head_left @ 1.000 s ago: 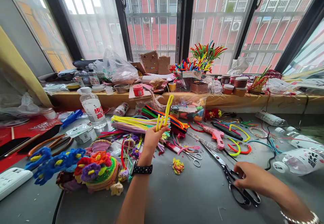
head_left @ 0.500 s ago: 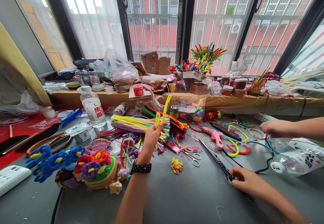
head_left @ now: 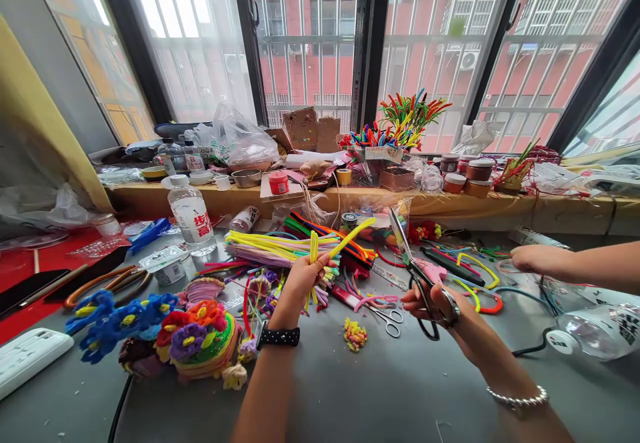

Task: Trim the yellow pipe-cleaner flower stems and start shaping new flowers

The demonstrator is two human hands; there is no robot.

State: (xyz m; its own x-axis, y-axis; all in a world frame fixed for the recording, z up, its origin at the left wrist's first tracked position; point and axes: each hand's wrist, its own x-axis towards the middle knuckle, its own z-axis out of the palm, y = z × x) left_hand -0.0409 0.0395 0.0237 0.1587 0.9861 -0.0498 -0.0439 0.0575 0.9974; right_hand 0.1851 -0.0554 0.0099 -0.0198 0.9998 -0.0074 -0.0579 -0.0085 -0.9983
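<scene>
My left hand (head_left: 303, 277) is closed around a yellow pipe cleaner (head_left: 345, 237), held above the pile of pipe cleaners (head_left: 270, 246); its long end slants up to the right. My right hand (head_left: 433, 303) grips large black-handled scissors (head_left: 407, 256), lifted off the table, blades pointing up and left, close to the yellow stem's tip. A black watch is on my left wrist and a silver bracelet on my right.
Another person's hand (head_left: 533, 257) reaches in from the right over cords. Finished pipe-cleaner flowers (head_left: 165, 326) lie at left, beside a water bottle (head_left: 191, 215). Small scissors (head_left: 387, 313), a pink glue gun (head_left: 430, 271) and a lying bottle (head_left: 595, 333) crowd the grey table (head_left: 350, 396).
My right hand picked the big scissors up from the table and carried them left and up toward the yellow pipe cleaner. The stem's long end has tilted rightward.
</scene>
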